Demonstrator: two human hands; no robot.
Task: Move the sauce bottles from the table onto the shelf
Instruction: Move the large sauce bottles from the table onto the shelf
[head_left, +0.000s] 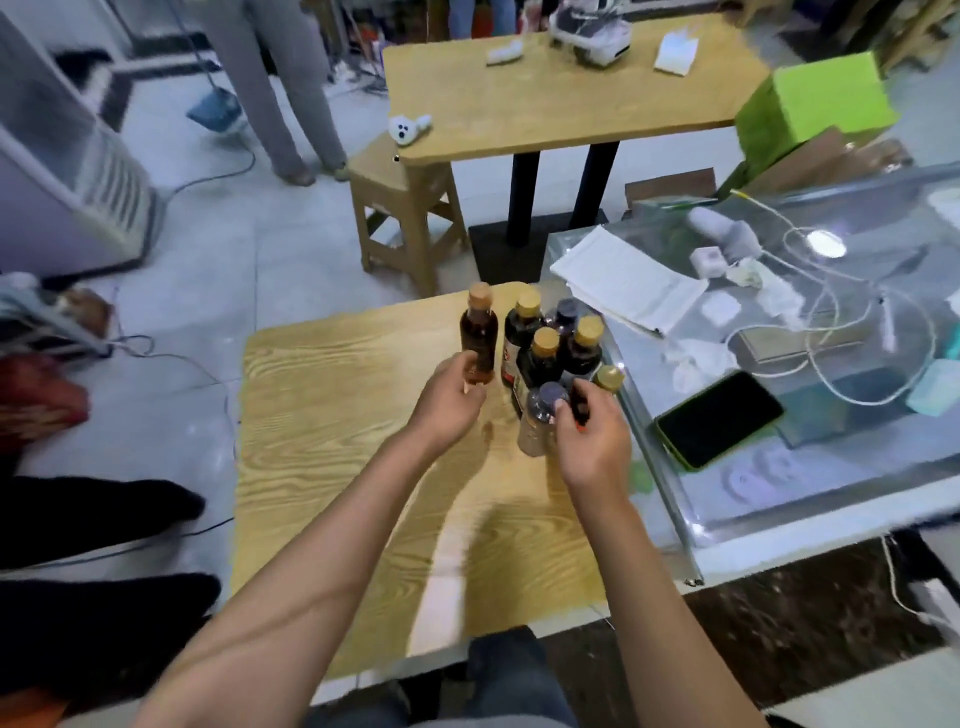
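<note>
Near the surface's (322, 415) far right corner, the left grip (451, 402) curls around an amber bottle (478, 335); the right grip (589, 441) clasps a clear bottle (540, 423). Labels are unreadable.

My wooden table (332, 415) carries a huddle of sauce bottles (550, 353) at its far right corner — all upright (most dark, gold-capped), one amber bottle (478, 332) just left.

Sauce bottles (550, 358) upright, clustered at wooden table's (332, 415) far right corner.
</note>
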